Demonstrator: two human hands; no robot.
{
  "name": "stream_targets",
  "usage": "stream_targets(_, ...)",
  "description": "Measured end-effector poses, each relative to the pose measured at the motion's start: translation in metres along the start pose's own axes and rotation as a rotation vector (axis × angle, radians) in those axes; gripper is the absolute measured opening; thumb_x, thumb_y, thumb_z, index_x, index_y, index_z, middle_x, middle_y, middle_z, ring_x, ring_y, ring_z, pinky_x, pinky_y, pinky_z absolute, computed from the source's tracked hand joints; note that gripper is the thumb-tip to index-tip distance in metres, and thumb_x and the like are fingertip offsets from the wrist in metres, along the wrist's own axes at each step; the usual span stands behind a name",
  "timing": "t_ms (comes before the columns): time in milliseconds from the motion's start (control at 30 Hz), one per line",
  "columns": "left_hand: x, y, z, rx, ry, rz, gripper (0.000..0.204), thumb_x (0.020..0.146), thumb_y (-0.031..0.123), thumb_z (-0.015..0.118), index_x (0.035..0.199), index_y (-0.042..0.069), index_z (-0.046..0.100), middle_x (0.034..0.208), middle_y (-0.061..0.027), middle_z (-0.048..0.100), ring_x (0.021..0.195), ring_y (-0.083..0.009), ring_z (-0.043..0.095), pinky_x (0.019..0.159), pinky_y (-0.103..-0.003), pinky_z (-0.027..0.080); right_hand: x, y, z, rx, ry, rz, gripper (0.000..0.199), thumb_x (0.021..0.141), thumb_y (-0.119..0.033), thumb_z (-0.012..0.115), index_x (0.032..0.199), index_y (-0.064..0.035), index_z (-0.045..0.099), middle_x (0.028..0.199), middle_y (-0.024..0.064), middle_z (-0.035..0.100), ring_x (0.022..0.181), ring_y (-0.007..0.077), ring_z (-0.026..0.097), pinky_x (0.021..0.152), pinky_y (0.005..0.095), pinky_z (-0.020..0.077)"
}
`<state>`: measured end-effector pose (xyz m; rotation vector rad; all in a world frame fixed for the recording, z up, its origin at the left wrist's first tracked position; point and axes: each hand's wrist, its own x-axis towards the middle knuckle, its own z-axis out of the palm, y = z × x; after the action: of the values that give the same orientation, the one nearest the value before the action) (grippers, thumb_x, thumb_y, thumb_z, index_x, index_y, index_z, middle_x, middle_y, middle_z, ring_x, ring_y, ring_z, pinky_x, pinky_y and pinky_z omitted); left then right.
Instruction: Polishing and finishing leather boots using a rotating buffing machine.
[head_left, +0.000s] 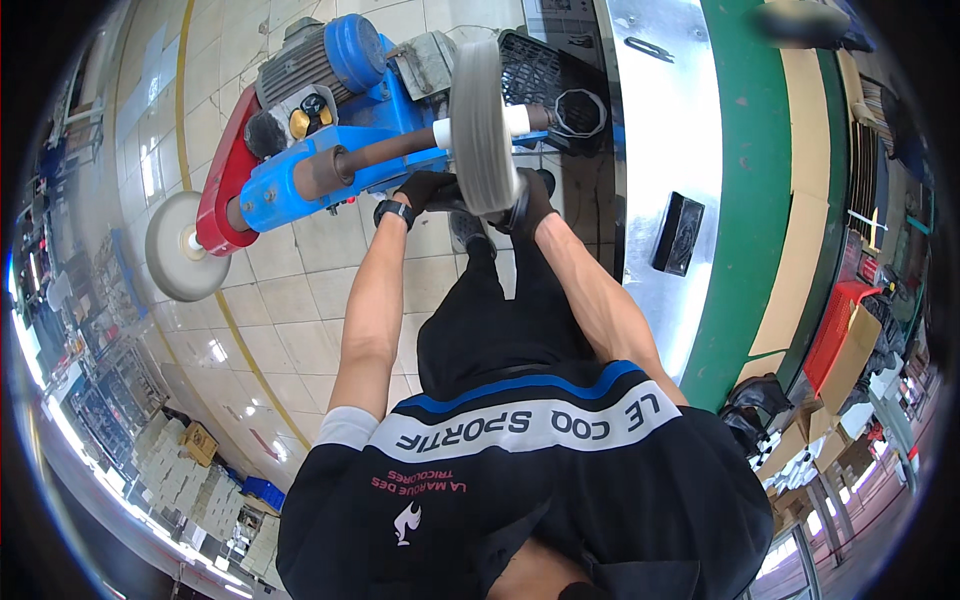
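Note:
A large grey buffing wheel (476, 125) stands on the shaft of a blue polishing machine (275, 192), its rim streaked as if spinning. My left hand (428, 190), in a black glove with a watch at the wrist, is closed just left of the wheel's near edge. On the other side, my right hand (532, 208), also in a black glove, curls close against the lower right of the wheel. A dark thing seems to span between the two hands under the wheel. The wheel and gloves hide most of it, so its kind cannot be made out.
A second pale wheel (183, 246) sits at the machine's left end beside a red belt guard (228, 165). Behind is a blue-ended motor (352, 55). A black crate (535, 65) stands at the back. On the right, a metal bench (665, 120) carries a black tray (679, 234).

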<state>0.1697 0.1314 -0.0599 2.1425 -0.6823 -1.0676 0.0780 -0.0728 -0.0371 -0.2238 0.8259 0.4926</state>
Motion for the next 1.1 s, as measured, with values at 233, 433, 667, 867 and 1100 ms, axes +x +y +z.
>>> stream_targets(233,-0.002,0.007,0.005,0.301,-0.251,-0.006,0.03,0.077,0.008,0.048,0.105,0.009,0.06,0.101,-0.0154,0.061,0.095,-0.0295,0.058,0.079,-0.035,0.046,0.006,-0.005,-0.057,-0.376,-0.031,0.04,0.04,0.077,-0.043,0.048,0.103,-0.0127,0.056,0.102,0.0051,0.06,0.094,0.0242,0.057,0.086,0.0401,0.0441)
stream_targets(433,-0.064,0.028,0.064,-0.177,0.065,0.259,0.047,0.073,-0.011,0.044,0.114,0.01,0.054,0.11,-0.0137,0.058,0.101,-0.0267,0.056,0.086,-0.032,0.043,-0.062,-0.014,-0.06,-0.185,-0.098,0.221,0.031,0.077,-0.029,0.059,0.1,-0.0079,0.059,0.1,0.0068,0.062,0.093,0.0185,0.058,0.087,0.0299,0.0432)
stream_targets(667,-0.141,0.184,0.045,-0.874,-0.183,0.045,0.035,0.077,0.005,0.06,0.111,-0.001,0.054,0.112,-0.0132,0.056,0.102,-0.0202,0.053,0.089,-0.031,0.041,-0.276,0.013,-0.012,-0.887,0.107,-0.402,0.068,0.065,-0.02,0.059,0.127,0.0013,0.041,0.122,0.0136,0.05,0.11,0.0227,0.048,0.098,0.0303,0.0318)
stream_targets(867,-0.174,0.265,0.017,-0.611,-0.328,0.433,0.038,0.074,0.013,0.067,0.107,-0.002,0.055,0.099,-0.012,0.06,0.088,-0.0177,0.058,0.079,-0.027,0.045,-0.362,0.057,-0.007,-0.79,0.126,-0.769,0.097,0.038,-0.024,0.065,0.125,0.0102,0.038,0.124,0.0208,0.046,0.115,0.0285,0.045,0.101,0.032,0.0267)
stream_targets(1100,-0.183,0.305,0.007,-0.338,-0.364,0.656,0.038,0.069,0.009,0.068,0.105,0.001,0.058,0.101,-0.0151,0.06,0.091,-0.0266,0.058,0.08,-0.032,0.045,-0.384,0.081,-0.022,-0.646,0.125,-1.091,0.103,0.029,-0.025,0.068,0.12,0.0141,0.041,0.123,0.0248,0.045,0.112,0.0328,0.048,0.101,0.033,0.0267)
